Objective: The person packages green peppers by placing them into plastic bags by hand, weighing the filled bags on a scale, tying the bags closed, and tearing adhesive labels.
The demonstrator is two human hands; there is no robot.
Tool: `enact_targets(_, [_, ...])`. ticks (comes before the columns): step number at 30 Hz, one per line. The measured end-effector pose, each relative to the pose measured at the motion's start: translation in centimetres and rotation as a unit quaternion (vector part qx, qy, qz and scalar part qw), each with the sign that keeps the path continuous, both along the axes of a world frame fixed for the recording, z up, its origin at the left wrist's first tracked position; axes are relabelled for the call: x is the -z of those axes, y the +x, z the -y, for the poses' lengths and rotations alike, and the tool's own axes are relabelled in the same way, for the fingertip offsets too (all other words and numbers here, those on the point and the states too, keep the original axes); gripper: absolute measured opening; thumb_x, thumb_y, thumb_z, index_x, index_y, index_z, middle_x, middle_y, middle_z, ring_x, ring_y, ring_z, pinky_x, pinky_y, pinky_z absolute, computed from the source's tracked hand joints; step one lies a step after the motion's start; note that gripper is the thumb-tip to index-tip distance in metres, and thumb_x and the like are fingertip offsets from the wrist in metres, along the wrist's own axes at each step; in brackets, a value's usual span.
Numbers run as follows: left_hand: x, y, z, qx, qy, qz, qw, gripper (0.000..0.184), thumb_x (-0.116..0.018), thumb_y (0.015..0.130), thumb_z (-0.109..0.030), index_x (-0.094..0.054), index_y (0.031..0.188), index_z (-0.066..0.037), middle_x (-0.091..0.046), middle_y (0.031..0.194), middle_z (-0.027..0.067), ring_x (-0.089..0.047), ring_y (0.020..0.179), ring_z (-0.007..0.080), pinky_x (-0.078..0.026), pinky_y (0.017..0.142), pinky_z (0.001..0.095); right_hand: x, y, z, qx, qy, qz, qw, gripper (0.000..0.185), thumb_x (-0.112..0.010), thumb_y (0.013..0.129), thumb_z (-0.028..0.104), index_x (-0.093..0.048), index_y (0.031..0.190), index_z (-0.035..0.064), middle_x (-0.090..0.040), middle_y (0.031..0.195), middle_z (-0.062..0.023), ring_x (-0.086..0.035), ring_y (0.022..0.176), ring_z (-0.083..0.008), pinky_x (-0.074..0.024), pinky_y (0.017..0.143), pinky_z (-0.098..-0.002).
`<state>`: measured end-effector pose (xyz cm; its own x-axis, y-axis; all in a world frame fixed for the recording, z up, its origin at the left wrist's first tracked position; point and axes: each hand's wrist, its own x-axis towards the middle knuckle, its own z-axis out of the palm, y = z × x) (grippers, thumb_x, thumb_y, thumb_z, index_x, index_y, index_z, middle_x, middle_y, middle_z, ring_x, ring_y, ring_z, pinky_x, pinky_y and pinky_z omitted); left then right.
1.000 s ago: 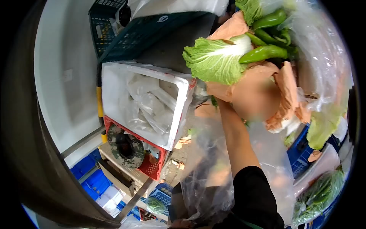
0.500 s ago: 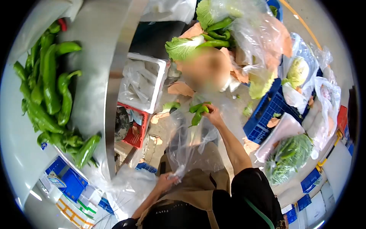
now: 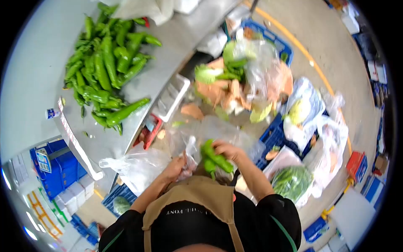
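Green peppers (image 3: 215, 158) hang from the closed fingers of my right hand (image 3: 228, 150), in front of my apron. Close by on the left, my left hand (image 3: 175, 168) is closed on the gathered part of a clear plastic bag (image 3: 190, 148). Another whitish plastic bag (image 3: 140, 168) lies beside my left wrist. A big pile of green peppers (image 3: 103, 63) rests on the metal table (image 3: 168, 40) at the upper left.
Past my hands lies a heap of cabbage leaves, peach-coloured paper (image 3: 214, 90) and plastic. A blue crate (image 3: 270, 130), filled bags (image 3: 329, 145) and bagged greens (image 3: 291, 182) are at the right. A white foam box (image 3: 174, 96) stands beside the table.
The view has swung toward the table, showing the whole pepper pile. My right hand has brought the peppers up from the floor heap, nearer to my body and my left hand.
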<state>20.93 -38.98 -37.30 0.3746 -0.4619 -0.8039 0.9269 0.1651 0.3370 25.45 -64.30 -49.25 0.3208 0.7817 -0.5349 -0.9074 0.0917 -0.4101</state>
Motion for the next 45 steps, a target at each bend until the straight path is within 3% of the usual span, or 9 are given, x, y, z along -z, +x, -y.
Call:
enact_targets(7, [-7.5,0.4,-0.7,0.122,-0.007,0.235,0.964,0.052,-0.044,0.094,-0.031,-0.034,0.138,-0.005,-0.059,0.092,0.0025,-0.052,0.076,0.0096,-0.044,0.069,0.0259,5.3,0.4,-5.4,-0.136,-0.05,-0.049,0.988,0.04,-0.055,0.077,0.011,-0.053,0.116,0.0005,-0.062,0.106,-0.0073,-0.057,0.09,-0.0193,-0.0455,0.08,-0.0281])
enact_targets(12, [-9.7,-0.8,-7.3,-0.094,-0.092,0.377,0.917,0.033,-0.054,0.089,-0.026,-0.059,0.109,0.0,-0.061,0.087,0.0004,-0.053,0.072,0.0074,-0.043,0.065,0.0222,3.0,7.5,4.8,0.0,-0.309,0.224,0.924,0.042,-0.053,0.08,0.01,-0.049,0.12,0.0,-0.061,0.107,-0.0106,-0.056,0.094,-0.0236,-0.0443,0.085,-0.0313])
enact_targets(22, [-12.1,2.3,-9.6,-0.024,-0.003,0.406,0.914,0.045,-0.058,0.088,-0.024,-0.051,0.126,-0.002,-0.058,0.073,-0.0003,-0.046,0.058,0.0047,-0.038,0.054,0.0205,-10.1,26.8,19.0,0.09,-0.572,0.728,0.367,0.045,-0.05,0.086,0.012,-0.041,0.128,-0.0043,-0.058,0.113,-0.0199,-0.053,0.105,-0.035,-0.0411,0.095,-0.0395])
enact_targets(27, [-13.3,4.6,-9.4,-0.052,0.229,0.41,0.882,0.044,-0.063,0.085,-0.021,-0.052,0.125,-0.005,-0.059,0.09,0.0013,-0.045,0.056,0.0033,-0.039,0.051,0.0202,-17.0,25.8,9.6,0.194,-0.635,0.614,0.427,0.034,-0.059,0.083,0.027,-0.057,0.101,-0.0023,-0.061,0.09,-0.0229,-0.059,0.085,-0.0331,-0.0454,0.072,-0.0404])
enact_targets(28, [-13.0,4.5,-10.3,-0.065,0.272,0.444,0.851,0.044,-0.065,0.084,-0.019,-0.052,0.123,-0.004,-0.059,0.095,0.0017,-0.045,0.056,0.0026,-0.038,0.05,0.0196,-11.0,27.4,12.6,0.125,-0.557,0.75,0.334,0.03,-0.061,0.082,0.026,-0.058,0.093,-0.0017,-0.061,0.085,-0.024,-0.061,0.082,-0.0326,-0.0455,0.069,-0.0419])
enact_targets(32, [-11.2,3.7,-14.0,-0.225,0.186,0.394,0.872,0.036,-0.068,0.082,-0.012,-0.055,0.113,-0.001,-0.058,0.1,0.0005,-0.051,0.062,0.0006,-0.04,0.053,0.0176,-20.7,18.8,-4.4,-0.323,-0.461,0.622,0.544,0.029,-0.063,0.079,0.02,-0.064,0.099,-0.0012,-0.066,0.085,-0.0182,-0.064,0.078,-0.0283,-0.0492,0.071,-0.0369])
enact_targets(35, [-11.9,3.9,-15.9,-0.256,0.229,0.399,0.85,0.034,-0.069,0.081,-0.011,-0.055,0.11,0.001,-0.057,0.095,-0.0008,-0.047,0.06,-0.0003,-0.039,0.052,0.0176,-26.0,11.0,-18.5,-0.142,-0.216,0.684,0.682,0.05,-0.068,0.078,0.028,-0.052,0.118,0.0015,-0.058,0.113,-0.0185,-0.062,0.087,-0.0326,-0.0491,0.075,-0.0363])
enact_targets(38, [-15.6,4.1,-17.4,-0.256,0.305,0.441,0.804,0.029,-0.072,0.076,-0.008,-0.06,0.1,0.0,-0.056,0.09,0.0001,-0.044,0.057,0.0009,-0.037,0.051,0.0172,-23.9,6.7,-27.6,-0.154,-0.077,0.812,0.558,0.044,-0.072,0.075,0.023,-0.055,0.11,0.0026,-0.058,0.11,-0.0165,-0.062,0.077,-0.031,-0.0492,0.067,-0.038])
enact_targets(45, [-20.8,0.7,-23.2,-0.161,0.519,0.54,0.643,0.045,-0.078,0.063,-0.01,-0.062,0.104,-0.004,-0.058,0.097,0.009,-0.058,0.081,0.0217,-0.048,0.066,0.0289,-27.6,9.5,-35.6,-0.081,0.053,0.711,0.697,0.014,-0.06,0.077,0.004,-0.058,0.089,-0.0011,-0.055,0.104,-0.0138,-0.057,0.077,-0.0245,-0.0462,0.065,-0.0311])
